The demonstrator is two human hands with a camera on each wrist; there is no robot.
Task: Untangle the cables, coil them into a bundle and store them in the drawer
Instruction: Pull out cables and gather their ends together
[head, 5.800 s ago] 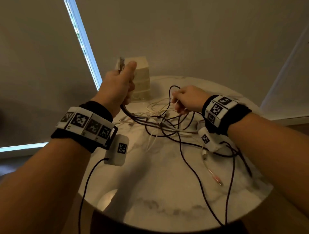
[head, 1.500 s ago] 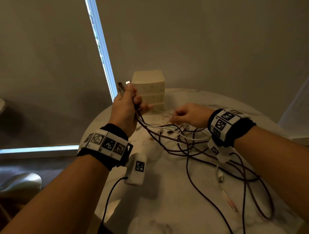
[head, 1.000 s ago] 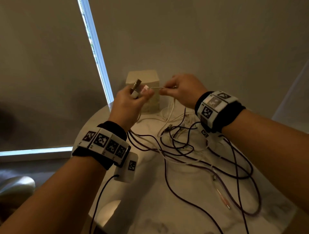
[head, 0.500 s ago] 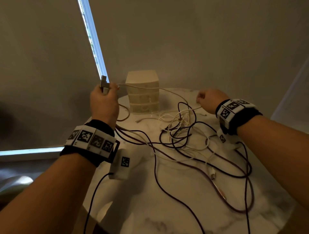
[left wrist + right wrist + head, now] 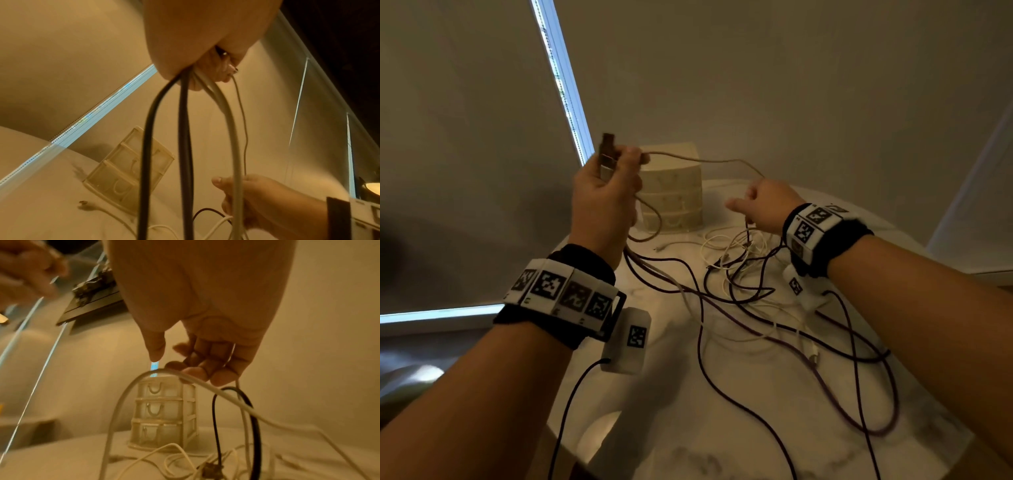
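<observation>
- The left hand [image 5: 604, 195] is raised above the far left edge of the tabletop [image 5: 739, 428], fingers curled round a bunch of plugs [image 5: 607, 156] that stick up out of the fist.
- In the left wrist view, two dark cables [image 5: 185, 146] and a pale one hang straight down from this fist.
- A thin white cable [image 5: 709, 161] runs from the left hand across to the right hand [image 5: 767, 204], sagging only slightly in front of the drawer unit [image 5: 674, 192].
- The right hand is held lower, over the far middle of the tabletop, with its fingers curled in and pinching that white cable; the thumb points left.
- The remaining cables [image 5: 750, 291] lie in a loose tangle of dark and white loops across the middle and right of the tabletop.
- The drawer unit stands at the far edge with all three drawers closed.
</observation>
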